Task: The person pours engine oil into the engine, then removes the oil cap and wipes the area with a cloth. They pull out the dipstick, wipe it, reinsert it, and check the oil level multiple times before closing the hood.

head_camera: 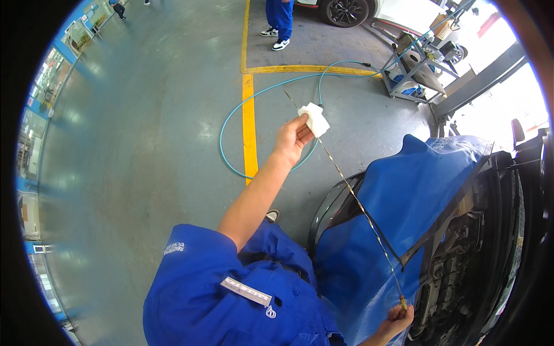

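Note:
My left hand (294, 137), stretched out ahead, pinches a folded white wipe (314, 120) around a long, thin metal oil dipstick (360, 203). The dipstick's bare tip pokes out past the far side of the wipe. At the lower right, my right hand (397, 319) grips the yellow-brown handle (403, 302) at the other end. The dipstick slants over a blue fender cover (389, 186) draped on the side of a dark car. Beside my right hand lies the open engine bay (446, 268), partly in shadow.
A light-blue hose (221, 134) loops across the grey floor over a yellow line (249, 129). Behind it, a metal cart (411, 78) holds parts by a lift post (480, 82). A person in blue trousers (279, 19) stands near a white car (346, 11).

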Tool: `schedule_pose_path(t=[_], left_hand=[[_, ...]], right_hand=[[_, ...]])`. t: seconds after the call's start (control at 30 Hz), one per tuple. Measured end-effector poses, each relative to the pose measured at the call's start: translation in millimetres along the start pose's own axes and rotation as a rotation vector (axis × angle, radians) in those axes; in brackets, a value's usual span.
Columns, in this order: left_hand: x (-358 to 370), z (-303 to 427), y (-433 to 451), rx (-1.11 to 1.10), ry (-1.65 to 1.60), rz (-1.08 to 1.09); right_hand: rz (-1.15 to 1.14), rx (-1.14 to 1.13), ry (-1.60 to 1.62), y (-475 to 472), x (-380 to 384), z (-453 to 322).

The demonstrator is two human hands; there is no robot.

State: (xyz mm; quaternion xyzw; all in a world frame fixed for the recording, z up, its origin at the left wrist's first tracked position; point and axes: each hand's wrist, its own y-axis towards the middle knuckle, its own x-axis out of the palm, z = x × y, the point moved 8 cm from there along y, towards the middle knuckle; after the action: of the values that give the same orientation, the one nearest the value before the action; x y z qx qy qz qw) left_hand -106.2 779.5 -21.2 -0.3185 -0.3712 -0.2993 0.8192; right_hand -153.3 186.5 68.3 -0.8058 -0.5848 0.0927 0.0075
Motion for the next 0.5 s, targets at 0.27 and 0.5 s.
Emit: schedule_pose_path(t=[0.27,0.5], left_hand=[[-21.6,27.0,22.0,0.066,0.026,0.103],[-73.4,64.7,46.5,0.170,0.141,0.230]], right_hand=[[0.073,0.164,0.291,-1.0,-33.2,-26.7],[0.166,-0.005,0.545,-6.8,-77.1,-72.9]])
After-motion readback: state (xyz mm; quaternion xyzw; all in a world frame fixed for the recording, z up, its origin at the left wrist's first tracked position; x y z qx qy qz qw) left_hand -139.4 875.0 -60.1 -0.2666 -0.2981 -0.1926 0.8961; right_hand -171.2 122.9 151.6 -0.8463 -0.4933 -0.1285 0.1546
